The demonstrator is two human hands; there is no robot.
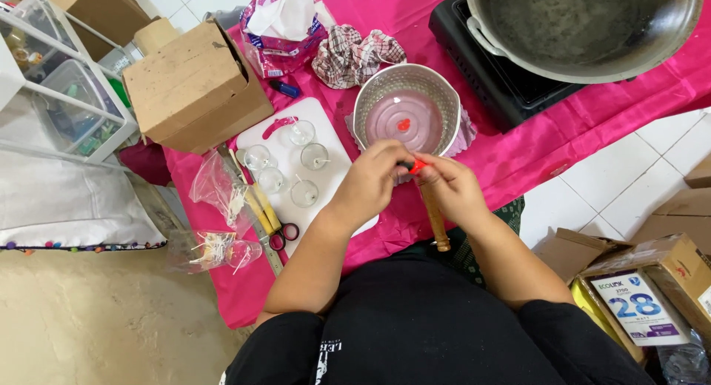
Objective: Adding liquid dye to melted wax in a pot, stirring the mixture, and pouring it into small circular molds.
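Right now our left hand (368, 183) pinches the small red piece (418, 165) while our right hand (453, 189) clenches the wooden stick (433, 216). Both sit just below the metal pot (444, 96); we'd best keep our fingers steady and close together.

The small red piece (417, 165) is mostly hidden by the fingertips (404, 157); the wok (585, 22) is cut off by the top edge.

A bright pink shiny cloth (533, 144) covers the floor. The round silver metal pot (406, 104) holds pale pink liquid. A crumpled checked rag (355, 55) is red and white.
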